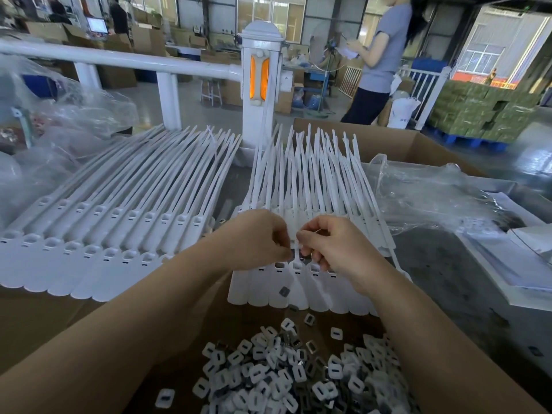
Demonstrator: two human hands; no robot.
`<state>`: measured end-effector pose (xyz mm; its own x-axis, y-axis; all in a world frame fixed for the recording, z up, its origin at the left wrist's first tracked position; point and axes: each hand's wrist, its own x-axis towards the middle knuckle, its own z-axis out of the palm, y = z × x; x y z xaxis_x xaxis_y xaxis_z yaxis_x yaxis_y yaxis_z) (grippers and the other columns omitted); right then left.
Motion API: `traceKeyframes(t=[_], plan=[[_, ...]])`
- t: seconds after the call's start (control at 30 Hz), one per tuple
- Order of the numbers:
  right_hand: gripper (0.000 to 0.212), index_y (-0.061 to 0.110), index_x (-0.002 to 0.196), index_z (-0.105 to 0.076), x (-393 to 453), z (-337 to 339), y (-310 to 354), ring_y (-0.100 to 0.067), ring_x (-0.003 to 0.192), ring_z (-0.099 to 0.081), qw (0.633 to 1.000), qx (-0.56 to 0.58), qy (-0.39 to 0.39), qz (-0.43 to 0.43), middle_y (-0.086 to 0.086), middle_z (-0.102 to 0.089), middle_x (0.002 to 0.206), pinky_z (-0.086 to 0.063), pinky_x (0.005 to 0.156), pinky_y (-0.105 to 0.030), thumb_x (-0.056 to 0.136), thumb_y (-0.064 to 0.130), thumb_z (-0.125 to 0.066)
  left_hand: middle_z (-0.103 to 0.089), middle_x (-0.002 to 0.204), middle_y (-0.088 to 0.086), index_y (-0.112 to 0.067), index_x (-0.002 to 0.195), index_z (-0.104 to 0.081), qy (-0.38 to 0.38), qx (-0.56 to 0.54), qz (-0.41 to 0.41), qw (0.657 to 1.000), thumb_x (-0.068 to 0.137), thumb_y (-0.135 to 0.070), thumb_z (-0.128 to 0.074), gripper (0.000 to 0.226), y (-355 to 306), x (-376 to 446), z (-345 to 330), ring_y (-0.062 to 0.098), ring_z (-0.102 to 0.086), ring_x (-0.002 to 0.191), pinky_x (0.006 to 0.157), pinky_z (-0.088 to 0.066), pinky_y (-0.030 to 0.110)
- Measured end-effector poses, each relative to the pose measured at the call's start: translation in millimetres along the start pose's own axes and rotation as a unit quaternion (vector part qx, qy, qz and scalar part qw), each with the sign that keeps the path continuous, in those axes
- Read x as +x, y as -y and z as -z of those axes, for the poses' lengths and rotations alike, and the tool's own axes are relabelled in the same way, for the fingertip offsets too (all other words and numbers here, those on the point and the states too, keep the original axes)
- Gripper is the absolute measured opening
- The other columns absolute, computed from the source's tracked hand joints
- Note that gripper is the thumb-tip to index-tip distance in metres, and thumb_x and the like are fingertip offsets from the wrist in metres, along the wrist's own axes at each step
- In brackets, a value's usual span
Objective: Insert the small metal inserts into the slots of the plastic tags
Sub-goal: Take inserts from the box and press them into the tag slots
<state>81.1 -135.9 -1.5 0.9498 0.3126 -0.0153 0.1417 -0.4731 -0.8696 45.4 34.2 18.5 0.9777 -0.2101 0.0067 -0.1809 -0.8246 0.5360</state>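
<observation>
Insert pile (pixel 298 375) nearest us, large. Beyond pile, our left hand (pixel 257 240) and right hand (pixel 331 246) both pinch at tag strip (pixel 298 282); slots there look partly unfilled. We judge much left.

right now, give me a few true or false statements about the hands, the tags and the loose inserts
1. Both hands, left hand and right hand, work over the right-hand row of white plastic tags. True.
2. The pile of small metal inserts lies on a blue tray. False: it lies on brown cardboard.
3. One loose insert rests on a tag. True.
4. The left-hand row of tags is stacked upright in a box. False: it lies flat, fanned out.
</observation>
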Motion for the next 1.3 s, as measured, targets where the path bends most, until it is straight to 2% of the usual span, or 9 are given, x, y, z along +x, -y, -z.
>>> traceKeyframes(t=[0.07,0.17,0.27,0.37,0.57,0.7,0.8,0.93,1.3], plan=[[0.007,0.017,0.096,-0.067,0,2,0,-0.008,0.058,-0.063,1.0,0.011,-0.001,-0.006,-0.002,-0.071,0.076,-0.049,0.052,-0.022,0.097,0.02,-0.061,-0.067,0.075,-0.016,-0.026,0.083,-0.073,0.04,-0.036,-0.093,0.994,0.083,-0.026,-0.076,0.004,-12,-6,0,-0.001,-0.06,0.069,0.065,-0.045,0.011],[0.009,0.015,0.097,-0.069,-1,3,1,-0.027,0.077,-0.07,0.999,0.043,-0.002,-0.01,-0.01,-0.074,0.087,-0.057,0.069,-0.038,0.097,0.021,-0.063,-0.068,0.076,-0.022,-0.028,0.085,-0.077,0.162,-0.084,-0.148,0.972,0.082,-0.022,-0.078,0.007,-28,-15,-8,-0.006,-0.059,0.069,0.066,-0.042,0.009],[0.008,0.009,0.095,-0.07,0,4,0,-0.024,0.067,-0.063,0.998,0.066,0.005,-0.002,-0.006,-0.072,0.073,-0.052,0.059,-0.033,0.095,0.015,-0.064,-0.074,0.093,-0.014,-0.022,0.099,-0.079,0.214,-0.084,-0.174,0.958,0.083,-0.02,-0.077,0.016,-33,-18,-21,-0.006,-0.062,0.08,0.078,-0.045,0.011],[0.008,0.009,0.094,-0.07,0,4,-2,-0.017,0.062,-0.059,0.997,0.076,0.007,-0.006,0.0,-0.07,0.066,-0.048,0.054,-0.024,0.095,0.014,-0.064,-0.074,0.098,-0.016,-0.023,0.101,-0.079,0.211,-0.058,-0.186,0.958,0.082,-0.022,-0.078,0.019,-36,-19,-27,-0.011,-0.061,0.085,0.083,-0.041,0.007],[0.007,0.008,0.091,-0.071,1,3,-3,-0.022,0.066,-0.06,0.996,0.09,0.006,-0.003,-0.004,-0.071,0.068,-0.051,0.069,-0.038,0.093,0.013,-0.065,-0.075,0.097,-0.012,-0.02,0.098,-0.079,0.141,-0.01,-0.226,0.964,0.088,-0.021,-0.072,0.012,-40,-21,-32,-0.004,-0.064,0.086,0.082,-0.048,0.012],[0.009,0.019,0.09,-0.071,3,4,-4,-0.018,0.065,-0.069,0.998,0.061,-0.007,-0.021,0.0,-0.074,0.073,-0.058,0.063,-0.031,0.095,0.022,-0.064,-0.073,0.076,-0.009,-0.023,0.082,-0.078,0.078,-0.107,-0.118,0.984,0.081,-0.018,-0.076,0.006,-30,-15,-17,-0.001,-0.065,0.068,0.067,-0.054,0.016],[0.009,0.018,0.094,-0.068,2,4,-3,-0.005,0.046,-0.056,0.999,0.033,-0.003,-0.015,0.008,-0.065,0.056,-0.044,0.046,-0.017,0.098,0.022,-0.06,-0.072,0.069,-0.007,-0.023,0.079,-0.077,0.023,-0.174,-0.029,0.984,0.08,-0.023,-0.079,0.002,-11,-7,4,-0.002,-0.062,0.057,0.055,-0.047,0.011],[0.006,0.016,0.097,-0.067,1,2,-2,-0.006,0.053,-0.056,0.999,0.047,0.001,-0.012,0.002,-0.069,0.067,-0.044,0.049,-0.019,0.098,0.017,-0.061,-0.074,0.07,-0.002,-0.015,0.081,-0.076,0.001,-0.164,0.059,0.985,0.085,-0.019,-0.075,0.006,10,-3,16,0.003,-0.064,0.057,0.056,-0.051,0.013],[0.006,0.015,0.099,-0.067,1,1,-3,-0.004,0.052,-0.056,0.999,0.048,0.004,-0.015,0.003,-0.069,0.067,-0.045,0.048,-0.019,0.097,0.018,-0.062,-0.071,0.072,-0.013,-0.027,0.078,-0.076,0.007,-0.058,0.096,0.994,0.083,-0.026,-0.075,0.006,9,1,0,0.004,-0.065,0.07,0.059,-0.044,0.014]])
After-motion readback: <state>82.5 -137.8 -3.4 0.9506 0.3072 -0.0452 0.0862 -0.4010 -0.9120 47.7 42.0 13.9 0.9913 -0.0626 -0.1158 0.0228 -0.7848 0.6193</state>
